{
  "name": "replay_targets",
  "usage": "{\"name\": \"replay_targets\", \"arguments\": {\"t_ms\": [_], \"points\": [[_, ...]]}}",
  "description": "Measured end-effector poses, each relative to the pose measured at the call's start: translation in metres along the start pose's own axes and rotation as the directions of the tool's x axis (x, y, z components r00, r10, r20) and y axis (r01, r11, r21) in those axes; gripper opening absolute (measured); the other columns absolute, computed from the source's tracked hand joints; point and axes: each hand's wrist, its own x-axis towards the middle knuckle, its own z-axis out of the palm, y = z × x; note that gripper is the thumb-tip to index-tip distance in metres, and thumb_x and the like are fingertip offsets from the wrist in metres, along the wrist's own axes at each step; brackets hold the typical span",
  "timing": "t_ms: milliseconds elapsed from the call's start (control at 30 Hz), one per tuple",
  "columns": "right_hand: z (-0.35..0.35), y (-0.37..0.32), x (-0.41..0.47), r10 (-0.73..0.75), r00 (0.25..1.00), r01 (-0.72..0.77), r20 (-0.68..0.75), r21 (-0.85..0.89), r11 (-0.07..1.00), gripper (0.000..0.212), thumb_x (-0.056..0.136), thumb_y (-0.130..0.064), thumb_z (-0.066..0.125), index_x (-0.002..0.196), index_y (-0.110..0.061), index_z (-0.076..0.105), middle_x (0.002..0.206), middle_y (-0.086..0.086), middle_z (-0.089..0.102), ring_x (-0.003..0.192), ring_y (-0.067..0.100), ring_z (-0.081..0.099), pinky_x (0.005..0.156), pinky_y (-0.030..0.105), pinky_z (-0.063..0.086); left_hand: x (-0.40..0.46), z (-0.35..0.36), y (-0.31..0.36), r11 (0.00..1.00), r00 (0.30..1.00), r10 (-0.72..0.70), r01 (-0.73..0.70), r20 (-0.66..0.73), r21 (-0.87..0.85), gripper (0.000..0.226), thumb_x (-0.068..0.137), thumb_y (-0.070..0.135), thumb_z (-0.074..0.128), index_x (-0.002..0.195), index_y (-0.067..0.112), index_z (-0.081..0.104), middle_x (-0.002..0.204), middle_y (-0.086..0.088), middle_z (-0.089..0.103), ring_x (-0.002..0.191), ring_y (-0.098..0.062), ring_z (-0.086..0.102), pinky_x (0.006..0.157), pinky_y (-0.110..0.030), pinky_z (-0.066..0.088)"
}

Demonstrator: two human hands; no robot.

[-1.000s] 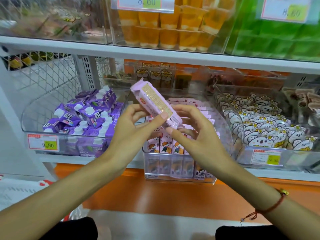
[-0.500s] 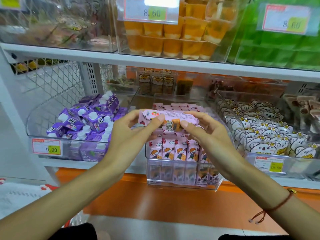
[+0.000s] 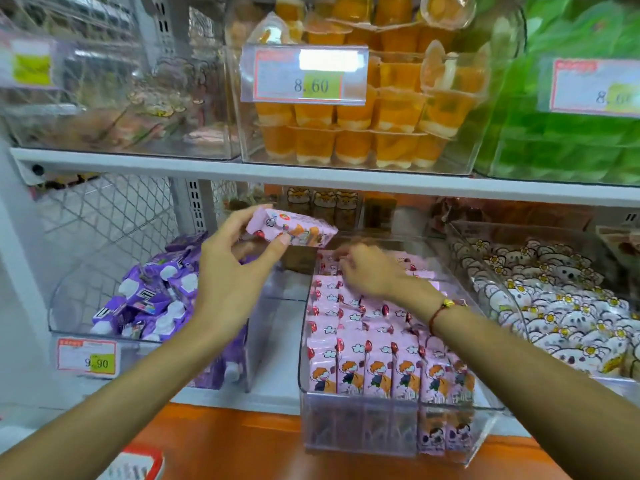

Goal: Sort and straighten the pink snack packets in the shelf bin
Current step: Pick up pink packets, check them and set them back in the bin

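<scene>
My left hand (image 3: 235,268) pinches one pink snack packet (image 3: 294,230) between thumb and fingers and holds it up left of the bin's back end. The clear shelf bin (image 3: 360,427) holds several rows of pink snack packets (image 3: 349,341) standing upright. My right hand (image 3: 367,271) reaches into the back of the bin, fingers curled down among the packets there. It is blurred, so whether it grips one is unclear.
A clear bin of purple pouches (image 3: 152,296) stands to the left, a bin of white bear packets (image 3: 554,306) to the right. The upper shelf (image 3: 311,171) above carries orange jelly cups (image 3: 374,133) and green packs (image 3: 571,140). An orange ledge (image 3: 242,441) runs below.
My right hand has let go of the held packet and dropped into the back of the bin. My left hand alone now holds the packet, raised and shifted left. The view moved closer.
</scene>
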Motion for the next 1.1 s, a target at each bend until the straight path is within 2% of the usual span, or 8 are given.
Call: {"name": "replay_targets", "arguments": {"t_ms": [100, 167, 300, 533, 767, 867, 967, 1100], "points": [[0.013, 0.006, 0.016, 0.056, 0.989, -0.027, 0.137, -0.206, 0.978, 0.041, 0.099, -0.032, 0.034, 0.134, -0.018, 0.051, 0.137, 0.008, 0.045, 0.132, 0.031, 0.031, 0.108, 0.046, 0.027, 0.007, 0.005, -0.008, 0.999, 1.000, 0.008, -0.009, 0.015, 0.036, 0.033, 0.084, 0.005, 0.070, 0.107, 0.027, 0.063, 0.100, 0.008, 0.070, 0.079, -0.002, 0.068, 0.077, -0.020, 0.056], [0.012, 0.007, 0.019, 0.077, 0.976, -0.026, 0.204, -0.245, 0.969, 0.044, 0.100, -0.036, 0.030, 0.139, -0.022, 0.046, 0.152, 0.004, 0.030, 0.140, 0.032, 0.015, 0.112, 0.048, 0.015, 0.010, 0.006, -0.012, 0.999, 0.999, 0.013, -0.016, 0.050, 0.048, 0.034, 0.084, 0.005, 0.070, 0.106, 0.030, 0.062, 0.099, 0.012, 0.071, 0.082, -0.003, 0.068, 0.079, -0.023, 0.056], [0.002, 0.008, 0.006, 0.061, 0.966, -0.019, 0.253, -0.164, 0.986, 0.043, 0.101, -0.039, 0.028, 0.141, -0.031, 0.042, 0.156, 0.003, 0.024, 0.141, 0.034, 0.013, 0.111, 0.052, 0.016, 0.018, 0.010, -0.012, 0.994, 0.986, 0.065, -0.077, 0.152, 0.075, 0.031, 0.084, 0.006, 0.069, 0.105, 0.028, 0.062, 0.089, 0.024, 0.069, 0.079, 0.004, 0.066, 0.074, -0.012, 0.051], [0.007, 0.012, -0.021, 0.004, 0.970, 0.019, 0.244, -0.090, 0.996, 0.047, 0.103, -0.041, 0.022, 0.149, -0.033, 0.025, 0.154, 0.006, 0.027, 0.140, 0.027, 0.019, 0.111, 0.044, 0.017, 0.049, 0.024, -0.021, 0.811, 0.934, 0.055, -0.248, 0.354, 0.530, 0.040, 0.085, 0.025, 0.070, 0.123, 0.020, 0.060, 0.115, 0.003, 0.068, 0.107, -0.019, 0.064, 0.092, -0.037, 0.050], [0.010, 0.014, -0.021, -0.015, 0.978, 0.028, 0.208, -0.058, 0.998, 0.044, 0.101, -0.041, 0.029, 0.144, -0.032, 0.035, 0.148, 0.009, 0.035, 0.136, 0.030, 0.027, 0.109, 0.047, 0.020, 0.075, 0.053, -0.033, 0.562, 0.797, -0.289, -0.307, 0.530, 0.768, 0.053, 0.089, 0.033, 0.064, 0.139, 0.028, 0.047, 0.132, -0.004, 0.060, 0.116, -0.027, 0.057, 0.095, -0.037, 0.047], [0.006, 0.011, -0.017, -0.033, 0.993, 0.025, 0.116, 0.074, 0.997, 0.033, 0.099, -0.033, 0.041, 0.128, -0.023, 0.055, 0.125, 0.013, 0.055, 0.113, 0.031, 0.051, 0.098, 0.044, 0.041, 0.075, 0.063, -0.035, 0.567, 0.761, -0.397, -0.235, 0.512, 0.789, 0.049, 0.089, 0.031, 0.063, 0.136, 0.027, 0.050, 0.132, -0.004, 0.057, 0.117, -0.027, 0.055, 0.094, -0.035, 0.046], [0.001, 0.009, -0.003, 0.078, 0.997, -0.075, -0.003, 0.210, 0.975, 0.019, 0.098, -0.029, 0.047, 0.104, -0.012, 0.055, 0.096, 0.011, 0.066, 0.087, 0.029, 0.063, 0.080, 0.042, 0.052, 0.060, 0.055, -0.031, 0.613, 0.841, -0.335, -0.148, 0.425, 0.776, 0.044, 0.085, 0.027, 0.066, 0.128, 0.027, 0.057, 0.126, -0.003, 0.063, 0.114, -0.026, 0.058, 0.093, -0.038, 0.048], [-0.002, 0.007, 0.014, 0.007, 0.999, -0.013, 0.033, 0.205, 0.979, 0.024, 0.096, -0.017, 0.048, 0.121, -0.014, 0.048, 0.112, 0.008, 0.060, 0.099, 0.027, 0.059, 0.088, 0.043, 0.050, 0.009, 0.029, -0.015, 0.760, 0.922, -0.273, 0.032, 0.274, 0.649, 0.036, 0.085, 0.027, 0.067, 0.120, 0.032, 0.060, 0.114, 0.011, 0.067, 0.098, -0.009, 0.064, 0.085, -0.027, 0.048]]}}
